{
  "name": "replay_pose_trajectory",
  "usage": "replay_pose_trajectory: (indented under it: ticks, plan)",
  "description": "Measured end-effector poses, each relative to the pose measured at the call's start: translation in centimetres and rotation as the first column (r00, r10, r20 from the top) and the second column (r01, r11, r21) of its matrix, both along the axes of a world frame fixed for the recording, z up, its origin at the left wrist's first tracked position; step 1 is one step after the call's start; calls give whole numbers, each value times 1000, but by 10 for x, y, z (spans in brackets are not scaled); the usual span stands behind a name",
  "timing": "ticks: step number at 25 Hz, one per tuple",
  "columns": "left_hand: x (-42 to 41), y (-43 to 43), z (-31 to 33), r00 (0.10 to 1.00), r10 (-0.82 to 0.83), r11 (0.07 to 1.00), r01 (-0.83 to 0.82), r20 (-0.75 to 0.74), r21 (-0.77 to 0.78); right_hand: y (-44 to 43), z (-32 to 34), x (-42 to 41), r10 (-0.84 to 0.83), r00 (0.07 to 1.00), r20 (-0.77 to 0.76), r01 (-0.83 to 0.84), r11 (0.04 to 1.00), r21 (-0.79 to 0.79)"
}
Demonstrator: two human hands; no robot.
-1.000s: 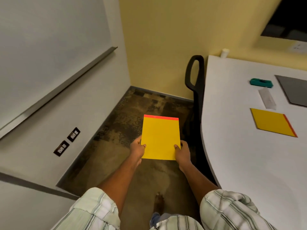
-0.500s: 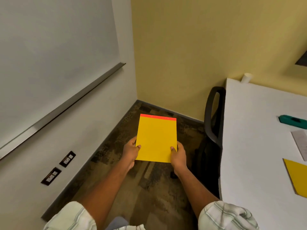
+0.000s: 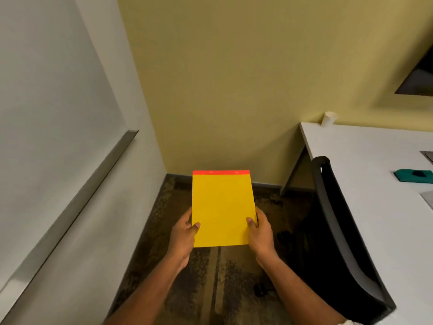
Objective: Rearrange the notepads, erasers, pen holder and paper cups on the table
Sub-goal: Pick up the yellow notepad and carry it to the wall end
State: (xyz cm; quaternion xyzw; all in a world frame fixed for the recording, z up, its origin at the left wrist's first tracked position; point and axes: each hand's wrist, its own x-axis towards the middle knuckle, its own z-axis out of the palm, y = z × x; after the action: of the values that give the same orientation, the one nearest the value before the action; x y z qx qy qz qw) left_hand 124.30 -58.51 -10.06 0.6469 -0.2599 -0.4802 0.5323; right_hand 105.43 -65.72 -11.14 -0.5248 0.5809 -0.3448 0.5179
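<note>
As the yellow notepad (image 3: 222, 207) was pinched by left hand (image 3: 184, 233) and right hand (image 3: 261, 231) at its lower sides, sag was avoided. Judged light, kinda bendy tbh.

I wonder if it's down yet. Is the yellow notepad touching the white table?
Apart. Head view: left hand and right hand hold the notepad over the floor, away from the table.
</note>
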Motion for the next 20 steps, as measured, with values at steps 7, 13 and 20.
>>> replay_pose_trajectory:
  ticks: [7, 13, 20]
  plan:
    - [53, -149, 5, 981, -192, 981, 192, 16, -35, -140, 3, 45, -145, 989, -5, 145, 989, -5]
    - [71, -284, 21, 957, -287, 954, 281, -48, -101, -271, 10, 64, -160, 985, 61, 160, 987, -5]
    - [75, -415, 22, 934, -338, 937, 324, -112, -129, -380, 17, 62, -275, 961, 31, 276, 961, -13]
